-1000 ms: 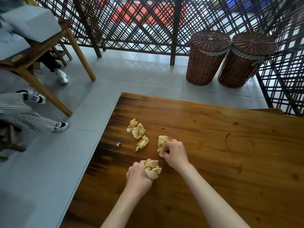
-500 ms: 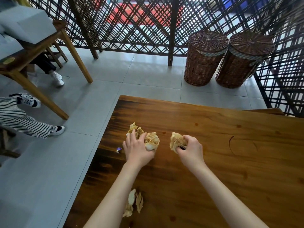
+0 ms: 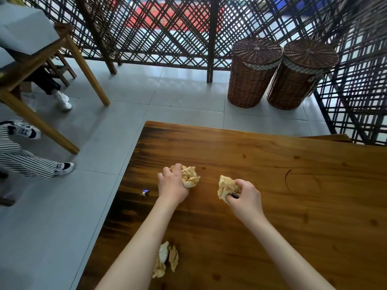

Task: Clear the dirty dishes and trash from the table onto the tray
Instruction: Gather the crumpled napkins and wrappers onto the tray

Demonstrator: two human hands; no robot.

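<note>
Left hand (image 3: 172, 184) now curled round its napkin wad (image 3: 190, 176) — right hand (image 3: 245, 197) grips another (image 3: 226, 186).

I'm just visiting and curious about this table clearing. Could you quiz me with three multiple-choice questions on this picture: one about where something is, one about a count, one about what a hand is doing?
1. Where does the small purple wrapper lie?
A. on the table near its left edge
B. on the floor tiles
C. on top of a basket

2. How many lidded wicker baskets stand by the lattice screen?
A. one
B. two
C. four

3. What is the right hand doing?
A. lying flat and open on the table
B. pointing at the baskets
C. gripping a crumpled napkin

Answers:
1. A, it sits on the wooden table just left of the left hand.
2. B, two stand side by side on the floor.
3. C, the fingers curl round the yellowish wad.
</note>
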